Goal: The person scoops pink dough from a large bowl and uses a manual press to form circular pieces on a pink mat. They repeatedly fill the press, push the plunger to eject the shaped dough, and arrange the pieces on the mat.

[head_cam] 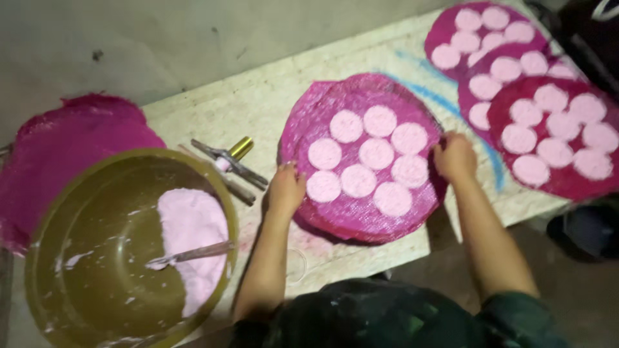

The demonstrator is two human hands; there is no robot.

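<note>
A round magenta woven mat (335, 212) lies on the pale table in front of me, carrying several flat pale pink discs (376, 154). My left hand (285, 187) grips the mat's left edge. My right hand (454, 156) grips its right edge. Both hands have their fingers curled over the rim.
A large olive basin (84, 193) at the left holds pink paste (192, 227) and a metal spoon (193, 254). Behind it lies a stack of bare magenta mats (71, 138). Metal tongs (229, 161) rest between. Filled mats (551, 119) overlap at the right. A wall runs behind.
</note>
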